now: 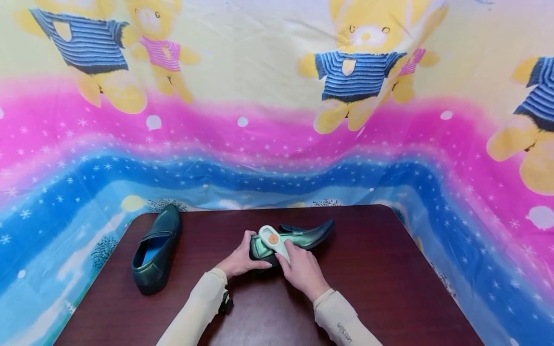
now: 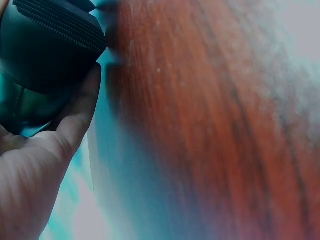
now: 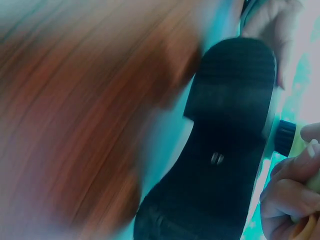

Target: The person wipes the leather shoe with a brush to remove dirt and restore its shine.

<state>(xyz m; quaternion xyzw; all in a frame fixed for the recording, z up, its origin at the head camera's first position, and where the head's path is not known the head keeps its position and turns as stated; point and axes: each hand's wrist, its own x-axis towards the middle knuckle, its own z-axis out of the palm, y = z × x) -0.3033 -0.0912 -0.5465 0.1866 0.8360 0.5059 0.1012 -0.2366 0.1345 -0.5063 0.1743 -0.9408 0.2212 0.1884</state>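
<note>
A dark green loafer (image 1: 309, 236) is tilted on its side above the table, toe to the right, its dark sole (image 3: 227, 145) facing the right wrist camera. My left hand (image 1: 242, 257) grips it around the heel (image 2: 50, 45), thumb along the near side. My right hand (image 1: 304, 270) holds a pale-handled brush (image 1: 266, 233) with an orange button, over the rear side of the loafer. In the right wrist view, its dark ribbed head (image 3: 285, 137) is right at the shoe's side, and the curled fingers (image 3: 290, 200) are around the handle.
The matching loafer (image 1: 157, 259) stands upright at the left of the dark red-brown table (image 1: 368, 278), its toe toward the far edge. Behind and on both sides hangs a cloth (image 1: 268, 144) printed with bears.
</note>
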